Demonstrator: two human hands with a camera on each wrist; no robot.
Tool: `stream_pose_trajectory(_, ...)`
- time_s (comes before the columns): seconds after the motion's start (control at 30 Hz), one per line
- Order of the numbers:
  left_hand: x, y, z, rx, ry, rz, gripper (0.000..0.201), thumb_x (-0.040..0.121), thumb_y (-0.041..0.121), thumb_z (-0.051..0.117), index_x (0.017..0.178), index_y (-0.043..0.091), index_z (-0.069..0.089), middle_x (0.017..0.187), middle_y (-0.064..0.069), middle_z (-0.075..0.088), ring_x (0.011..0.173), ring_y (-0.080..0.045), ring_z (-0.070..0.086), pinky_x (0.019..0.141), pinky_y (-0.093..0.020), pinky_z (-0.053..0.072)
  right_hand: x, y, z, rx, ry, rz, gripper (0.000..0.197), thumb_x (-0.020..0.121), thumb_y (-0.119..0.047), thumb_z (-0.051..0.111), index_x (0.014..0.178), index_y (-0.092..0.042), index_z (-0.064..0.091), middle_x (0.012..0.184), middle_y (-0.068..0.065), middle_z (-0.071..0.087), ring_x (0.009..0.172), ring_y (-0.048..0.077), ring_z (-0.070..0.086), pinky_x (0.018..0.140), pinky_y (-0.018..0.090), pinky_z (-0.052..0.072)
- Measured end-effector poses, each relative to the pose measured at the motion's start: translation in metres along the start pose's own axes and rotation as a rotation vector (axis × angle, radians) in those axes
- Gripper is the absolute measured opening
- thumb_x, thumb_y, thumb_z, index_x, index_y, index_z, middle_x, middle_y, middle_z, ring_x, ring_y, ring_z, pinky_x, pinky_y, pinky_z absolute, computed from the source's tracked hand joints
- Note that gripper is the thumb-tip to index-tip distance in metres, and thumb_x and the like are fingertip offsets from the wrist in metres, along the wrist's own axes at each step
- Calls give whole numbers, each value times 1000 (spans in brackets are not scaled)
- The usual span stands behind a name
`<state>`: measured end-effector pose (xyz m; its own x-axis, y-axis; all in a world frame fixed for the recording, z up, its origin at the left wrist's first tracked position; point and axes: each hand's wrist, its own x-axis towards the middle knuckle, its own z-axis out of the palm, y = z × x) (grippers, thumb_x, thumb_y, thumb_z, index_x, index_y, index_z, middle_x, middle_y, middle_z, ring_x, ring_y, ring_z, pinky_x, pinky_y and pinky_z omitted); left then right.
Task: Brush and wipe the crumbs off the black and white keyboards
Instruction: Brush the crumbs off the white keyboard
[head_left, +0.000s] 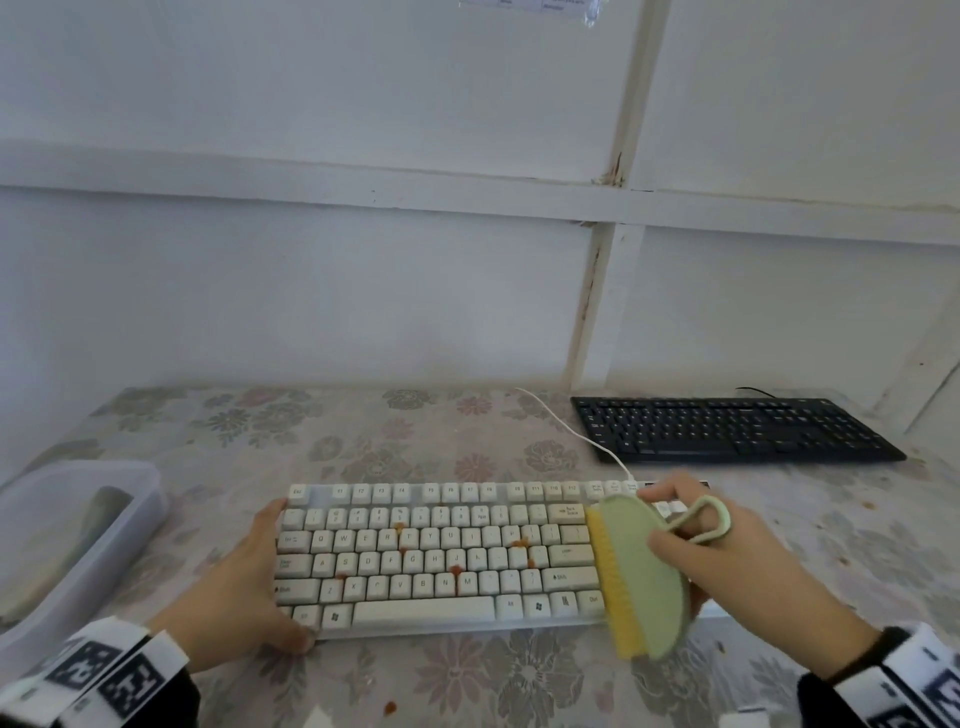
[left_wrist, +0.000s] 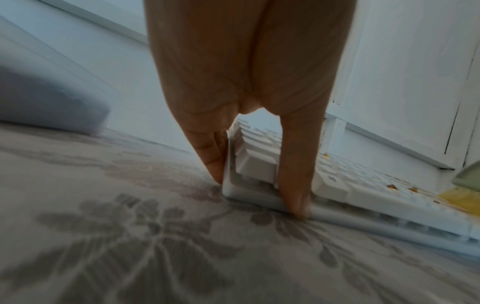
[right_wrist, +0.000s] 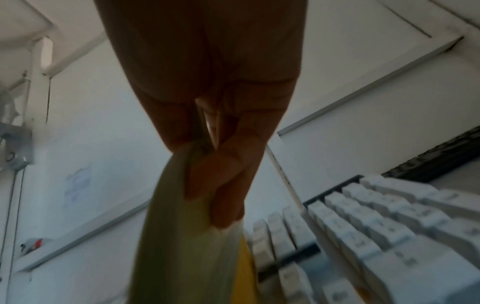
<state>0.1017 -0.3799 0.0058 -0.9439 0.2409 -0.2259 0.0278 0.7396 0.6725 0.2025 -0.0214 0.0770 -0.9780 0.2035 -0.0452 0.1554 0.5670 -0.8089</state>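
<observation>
The white keyboard (head_left: 441, 561) lies in front of me on the table, with orange crumbs (head_left: 456, 570) scattered over its middle keys. My left hand (head_left: 270, 571) braces its left end: straight fingers (left_wrist: 213, 160) press the side edge and the thumb rests on the front corner. My right hand (head_left: 675, 519) grips a green brush (head_left: 644, 577) with yellow bristles (head_left: 615, 582), held tilted over the keyboard's right end, bristles facing left. The black keyboard (head_left: 727, 428) sits at the back right, untouched. In the right wrist view the brush (right_wrist: 182, 236) hangs beside the white keys (right_wrist: 376, 226).
A clear plastic tub (head_left: 130, 499) with a cloth inside stands at the left. A white cable (head_left: 566, 423) runs from the white keyboard toward the wall. The floral tablecloth (head_left: 467, 686) carries a few crumbs (head_left: 389, 706) near the front edge. A white wall closes the back.
</observation>
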Motion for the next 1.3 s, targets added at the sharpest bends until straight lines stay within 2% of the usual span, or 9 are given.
stream_pose_trajectory(0.1, -2, 2, 0, -4, -1, -1, 123, 51, 10, 85, 141, 28, 4, 104, 19, 46, 92, -1, 51, 66, -7, 37, -3, -6, -13, 29, -15, 9, 22, 88, -1, 56, 96, -19, 64, 75, 9, 68, 55, 14, 65, 44, 28, 51)
stream_pose_trajectory(0.33, -4, 6, -1, 2, -5, 5, 118, 54, 10, 84, 139, 29, 4, 103, 22, 43, 89, 3, 49, 62, -6, 37, 19, -22, -3, 188, 282, -166, 25, 90, -10, 58, 106, -29, 58, 86, -2, 70, 68, 10, 69, 52, 30, 57)
stream_pose_trajectory(0.5, -5, 6, -1, 3, 10, 17, 116, 54, 8, 84, 138, 29, 7, 102, 21, 44, 88, 5, 48, 62, -6, 37, 25, -24, 11, 45, 134, -117, 24, 90, -6, 54, 101, -27, 59, 88, -1, 69, 66, 8, 67, 48, 24, 54)
stream_pose_trajectory(0.7, -2, 4, 0, -4, 14, 10, 118, 53, 9, 84, 139, 29, 5, 100, 23, 42, 88, 4, 48, 64, -6, 37, 6, -23, 11, -52, -43, -49, 19, 87, -1, 53, 96, -18, 58, 72, 9, 63, 48, 6, 59, 40, 21, 47)
stream_pose_trajectory(0.77, -1, 1, 0, -8, 0, 8, 122, 52, 12, 85, 140, 30, 3, 104, 21, 44, 91, 3, 49, 67, -7, 38, 2, -26, 9, -71, -86, -33, 23, 85, -2, 54, 94, -23, 59, 69, 17, 59, 49, 13, 55, 41, 29, 51)
stream_pose_trajectory(0.9, 2, -3, -1, -19, -20, 11, 126, 49, 15, 85, 141, 31, 1, 112, 18, 46, 98, 0, 51, 74, -11, 40, 8, -36, 2, -26, 45, -100, 26, 86, -6, 56, 94, -30, 61, 71, 6, 67, 54, 21, 63, 45, 27, 53)
stream_pose_trajectory(1.03, 3, -4, -1, -17, -22, 12, 128, 46, 18, 85, 141, 31, 0, 113, 18, 47, 99, -2, 52, 77, -14, 43, 20, -32, 6, 48, 205, -142, 27, 90, -9, 56, 106, -32, 57, 81, -3, 69, 66, 11, 67, 50, 28, 57)
stream_pose_trajectory(1.13, 4, -6, 0, 4, -6, 14, 130, 44, 21, 84, 142, 29, 0, 115, 15, 47, 102, -5, 52, 82, -17, 43, 16, -23, 10, 52, 132, -72, 23, 90, -4, 55, 103, -23, 59, 82, 3, 70, 63, 15, 68, 47, 26, 54)
stream_pose_trajectory(1.3, 3, -3, 0, 16, -5, 5, 129, 46, 20, 86, 142, 30, -1, 115, 15, 46, 104, -5, 50, 86, -19, 42, -9, -12, 12, 22, -7, 17, 25, 85, 2, 56, 92, -21, 62, 68, 19, 63, 52, 20, 58, 46, 37, 56)
